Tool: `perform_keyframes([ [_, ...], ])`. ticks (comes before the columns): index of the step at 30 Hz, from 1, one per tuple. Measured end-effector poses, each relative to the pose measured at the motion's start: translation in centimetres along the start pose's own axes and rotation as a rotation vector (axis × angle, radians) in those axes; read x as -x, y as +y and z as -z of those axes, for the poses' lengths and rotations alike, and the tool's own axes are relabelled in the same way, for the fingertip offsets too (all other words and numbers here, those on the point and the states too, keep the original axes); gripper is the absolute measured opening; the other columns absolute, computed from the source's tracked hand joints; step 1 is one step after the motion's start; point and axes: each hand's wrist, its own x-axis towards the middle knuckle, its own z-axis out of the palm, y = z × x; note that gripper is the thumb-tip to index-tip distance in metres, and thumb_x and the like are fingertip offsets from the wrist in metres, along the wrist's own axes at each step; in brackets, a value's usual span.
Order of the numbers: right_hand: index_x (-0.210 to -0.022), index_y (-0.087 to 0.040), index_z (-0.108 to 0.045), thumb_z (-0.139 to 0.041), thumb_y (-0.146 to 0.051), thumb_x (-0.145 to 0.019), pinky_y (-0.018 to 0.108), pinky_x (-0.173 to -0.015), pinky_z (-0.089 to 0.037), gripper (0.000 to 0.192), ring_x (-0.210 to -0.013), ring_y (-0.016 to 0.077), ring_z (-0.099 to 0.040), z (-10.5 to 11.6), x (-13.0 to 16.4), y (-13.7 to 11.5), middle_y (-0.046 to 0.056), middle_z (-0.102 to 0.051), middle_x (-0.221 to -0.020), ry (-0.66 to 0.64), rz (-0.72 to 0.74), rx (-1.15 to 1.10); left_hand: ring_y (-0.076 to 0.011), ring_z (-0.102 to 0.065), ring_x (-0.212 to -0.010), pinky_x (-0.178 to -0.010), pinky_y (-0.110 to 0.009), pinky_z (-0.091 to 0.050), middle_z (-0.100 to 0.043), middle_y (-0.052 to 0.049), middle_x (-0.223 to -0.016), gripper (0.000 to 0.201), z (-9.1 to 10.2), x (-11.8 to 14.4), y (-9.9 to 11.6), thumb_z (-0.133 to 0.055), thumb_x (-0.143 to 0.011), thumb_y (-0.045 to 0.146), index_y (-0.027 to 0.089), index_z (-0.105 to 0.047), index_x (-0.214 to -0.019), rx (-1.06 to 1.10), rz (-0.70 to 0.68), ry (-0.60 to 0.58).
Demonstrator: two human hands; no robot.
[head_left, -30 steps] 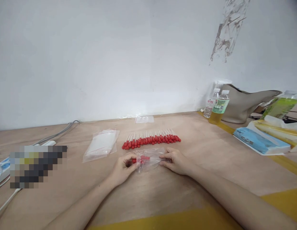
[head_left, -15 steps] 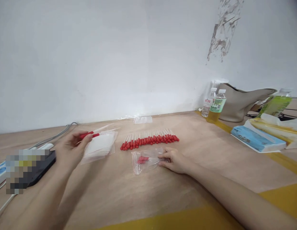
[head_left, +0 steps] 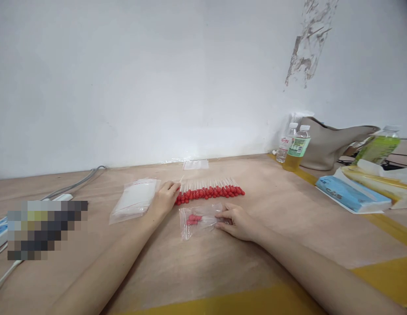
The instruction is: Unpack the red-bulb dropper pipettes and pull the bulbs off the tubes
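Observation:
A row of thin pale sticks with red ends (head_left: 210, 191) lies across the middle of the table, red ends toward me. At the row's left end, my left hand (head_left: 166, 196) is closed, fingers pinched at red-ended sticks; one pale tip rises above them. How many it grips is hidden. Just in front of the row, a clear zip bag (head_left: 206, 222) lies flat with a few red-ended sticks inside. My right hand (head_left: 238, 222) pinches this bag's right end between thumb and fingers. Left of my left hand lies a stack of clear zip bags (head_left: 134, 199).
Another clear packet (head_left: 196, 165) lies by the wall. Two bottles (head_left: 296, 148), a grey-beige bag-like container (head_left: 324, 142) and a blue tissue pack (head_left: 352, 192) stand or lie at right. A power strip (head_left: 1, 232), grey cable (head_left: 80, 183) and pixelated dark object are at left.
My left hand has moved right, from above the stacked bags, where it held red-ended sticks, to the row's left end. My right hand stays on the zip bag.

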Motion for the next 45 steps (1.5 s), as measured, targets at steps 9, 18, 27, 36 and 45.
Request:
perform_keyframes([
  [9,-0.08,-0.017,-0.066,-0.054,-0.03,-0.077,0.022,-0.063,-0.037,0.017,-0.066,0.011,-0.047,0.0,0.0,0.0,0.002,-0.048,-0.072,-0.008,-0.011,0.001,-0.0168,-0.061,-0.076,-0.06,-0.025,-0.036,-0.068,0.003,-0.085,0.024,2.5,-0.9,0.9,-0.048,-0.078,0.041,0.026,-0.063,-0.087,-0.03,0.419,0.099],
  [18,-0.076,-0.017,-0.065,-0.054,-0.031,-0.077,0.021,-0.063,-0.037,0.017,-0.067,0.0111,-0.047,0.0,0.0,0.0,0.001,-0.047,-0.071,-0.018,-0.016,0.006,-0.0191,-0.06,-0.08,-0.059,-0.025,-0.036,-0.067,0.004,-0.086,0.024,2.5,1.1,0.2,-0.048,-0.075,0.045,0.027,-0.064,-0.081,-0.018,0.492,-0.128],
  [27,-0.087,-0.018,-0.066,-0.057,-0.031,-0.075,0.022,-0.063,-0.037,0.02,-0.067,0.0115,-0.047,0.2,0.1,0.2,0.002,-0.05,-0.075,-0.021,-0.031,-0.02,-0.0188,-0.054,-0.082,-0.078,-0.03,-0.038,-0.061,-0.005,-0.082,0.027,3.8,2.5,1.6,-0.038,-0.081,0.032,0.017,-0.06,-0.079,0.221,0.251,0.036],
  [36,-0.082,-0.018,-0.067,-0.057,-0.024,-0.074,0.02,-0.057,-0.037,0.014,-0.062,0.0096,-0.048,0.8,0.1,0.8,0.001,-0.053,-0.071,-0.061,-0.12,-0.141,-0.0118,-0.05,-0.063,-0.056,-0.023,-0.041,-0.056,-0.003,-0.084,0.029,4.2,6.4,5.5,-0.051,-0.077,0.037,0.021,-0.062,-0.098,0.702,0.319,-0.354],
  [45,-0.077,-0.016,-0.065,-0.059,-0.02,-0.071,0.019,-0.056,-0.037,0.009,-0.061,0.0092,-0.049,0.7,0.2,1.2,0.001,-0.055,-0.072,-0.082,-0.118,-0.182,-0.0157,-0.05,-0.077,-0.072,-0.029,-0.041,-0.057,-0.003,-0.085,0.021,4.4,4.2,6.3,-0.045,-0.082,0.032,0.02,-0.057,-0.093,0.691,0.06,-0.532],
])
